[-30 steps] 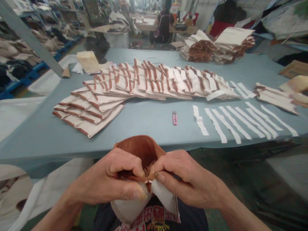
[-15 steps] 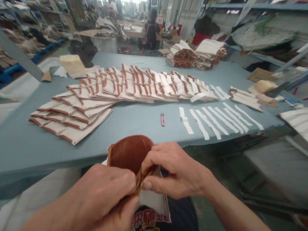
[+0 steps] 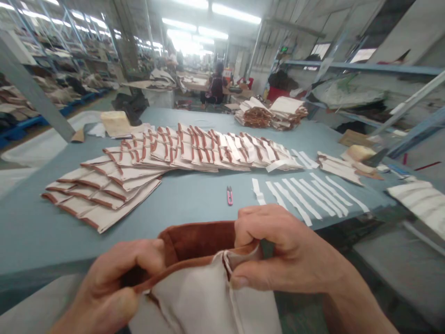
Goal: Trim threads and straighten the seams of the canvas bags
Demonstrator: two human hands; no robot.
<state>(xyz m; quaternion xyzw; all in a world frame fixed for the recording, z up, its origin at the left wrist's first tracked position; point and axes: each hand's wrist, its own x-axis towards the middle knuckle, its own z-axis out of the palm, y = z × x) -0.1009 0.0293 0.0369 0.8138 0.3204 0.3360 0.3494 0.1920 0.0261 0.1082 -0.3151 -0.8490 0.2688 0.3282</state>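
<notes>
Between my hands, in front of the table edge, hangs a cream fabric bag (image 3: 198, 297) with a brown lining and brown-edged rim. Its mouth gapes upward, showing the brown inside. My left hand (image 3: 121, 278) grips the rim at the left, thumb outside and fingers curled over the edge. At the right, near a side seam, my right hand (image 3: 278, 250) pinches the rim between thumb and curled fingers. The bag's lower part runs out of the picture. Beyond my hands a pair of pink thread snips (image 3: 230, 195) lies on the blue-covered table (image 3: 194, 197).
A long overlapping row of similar cream-and-brown pieces (image 3: 167, 157) curves across the table. White fabric strips (image 3: 306, 199) lie at the right. Stacked bundles (image 3: 253, 113) stand at the back, near a yellowish block (image 3: 114, 123) at far left. A person (image 3: 216, 83) is in the distance.
My hands have moved apart, and the rim is now stretched between them. The bag's cream outer side has turned toward me. The view has tilted upward.
</notes>
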